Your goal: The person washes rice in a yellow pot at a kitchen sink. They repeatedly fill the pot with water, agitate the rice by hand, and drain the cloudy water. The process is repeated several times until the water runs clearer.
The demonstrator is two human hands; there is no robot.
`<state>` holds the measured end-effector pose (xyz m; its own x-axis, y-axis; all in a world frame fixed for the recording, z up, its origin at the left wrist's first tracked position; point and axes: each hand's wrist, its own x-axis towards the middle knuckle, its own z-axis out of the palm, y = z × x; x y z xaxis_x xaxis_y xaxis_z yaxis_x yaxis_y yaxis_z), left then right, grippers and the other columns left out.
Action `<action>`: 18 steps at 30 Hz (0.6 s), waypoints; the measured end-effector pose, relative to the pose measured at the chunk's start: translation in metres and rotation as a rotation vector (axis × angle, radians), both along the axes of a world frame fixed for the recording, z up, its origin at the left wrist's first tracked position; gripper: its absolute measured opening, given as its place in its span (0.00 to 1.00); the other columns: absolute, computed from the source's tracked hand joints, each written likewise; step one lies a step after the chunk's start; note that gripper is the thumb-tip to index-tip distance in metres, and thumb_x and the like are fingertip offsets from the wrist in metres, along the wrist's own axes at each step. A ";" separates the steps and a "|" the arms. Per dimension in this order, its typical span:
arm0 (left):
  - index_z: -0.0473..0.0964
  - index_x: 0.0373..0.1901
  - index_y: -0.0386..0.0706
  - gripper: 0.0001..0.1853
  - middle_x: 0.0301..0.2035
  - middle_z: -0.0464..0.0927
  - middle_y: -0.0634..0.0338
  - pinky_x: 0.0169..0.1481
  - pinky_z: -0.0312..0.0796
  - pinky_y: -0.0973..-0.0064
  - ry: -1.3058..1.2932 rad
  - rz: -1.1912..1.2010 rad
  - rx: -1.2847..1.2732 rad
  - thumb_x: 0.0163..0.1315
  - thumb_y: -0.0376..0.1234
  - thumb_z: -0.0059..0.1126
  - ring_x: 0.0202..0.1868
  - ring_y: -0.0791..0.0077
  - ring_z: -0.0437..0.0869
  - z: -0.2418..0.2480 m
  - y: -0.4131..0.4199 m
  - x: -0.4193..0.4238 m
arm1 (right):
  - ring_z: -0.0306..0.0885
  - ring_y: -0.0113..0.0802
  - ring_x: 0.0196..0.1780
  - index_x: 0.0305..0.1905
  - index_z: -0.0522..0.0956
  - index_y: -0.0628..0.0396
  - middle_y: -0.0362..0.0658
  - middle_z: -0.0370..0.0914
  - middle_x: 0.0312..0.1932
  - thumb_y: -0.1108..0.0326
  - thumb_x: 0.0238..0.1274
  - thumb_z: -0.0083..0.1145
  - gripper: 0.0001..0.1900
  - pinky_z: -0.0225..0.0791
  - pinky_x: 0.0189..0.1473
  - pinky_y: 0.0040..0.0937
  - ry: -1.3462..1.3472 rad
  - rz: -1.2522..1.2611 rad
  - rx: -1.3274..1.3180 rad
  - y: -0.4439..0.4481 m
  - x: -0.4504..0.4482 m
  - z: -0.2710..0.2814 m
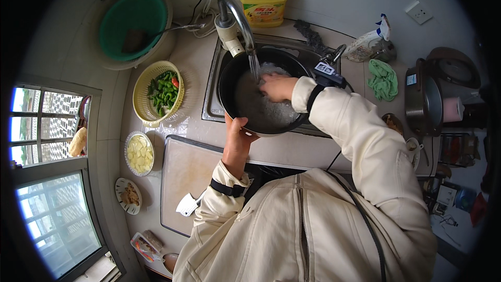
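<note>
A round dark pot (pixel 231 102) sits over the steel sink (pixel 213 109), tilted slightly, with cloudy water (pixel 250 102) inside. Water (pixel 254 68) runs into it from the curved metal faucet (pixel 236 6). My left hand (pixel 238 137) grips the pot's near rim, thumb on top and fingers beneath. My right hand (pixel 276 86) is inside the pot at the water's surface, beside the stream; its fingertips are partly hidden by splashing and foam, and whether they hold anything does not show.
Left of the sink stand a yellow basket (pixel 139 100) of green peppers, a bowl of sliced pale vegetable (pixel 139 153) and a cutting board (pixel 176 180) with a white-bladed knife (pixel 187 205). Behind is a yellow soap jug (pixel 262 6). A green cloth (pixel 382 80) and rice cooker pot (pixel 424 98) lie right.
</note>
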<state>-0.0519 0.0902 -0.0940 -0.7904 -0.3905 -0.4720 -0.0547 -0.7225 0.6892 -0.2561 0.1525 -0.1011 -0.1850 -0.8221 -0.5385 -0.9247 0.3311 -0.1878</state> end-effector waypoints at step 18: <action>0.52 0.67 0.53 0.35 0.51 0.69 0.54 0.39 0.80 0.60 0.017 0.006 0.058 0.54 0.36 0.48 0.39 0.64 0.81 -0.009 0.000 0.006 | 0.63 0.52 0.68 0.58 0.76 0.49 0.50 0.68 0.62 0.68 0.54 0.60 0.23 0.62 0.66 0.49 0.042 0.026 0.050 0.001 -0.007 -0.015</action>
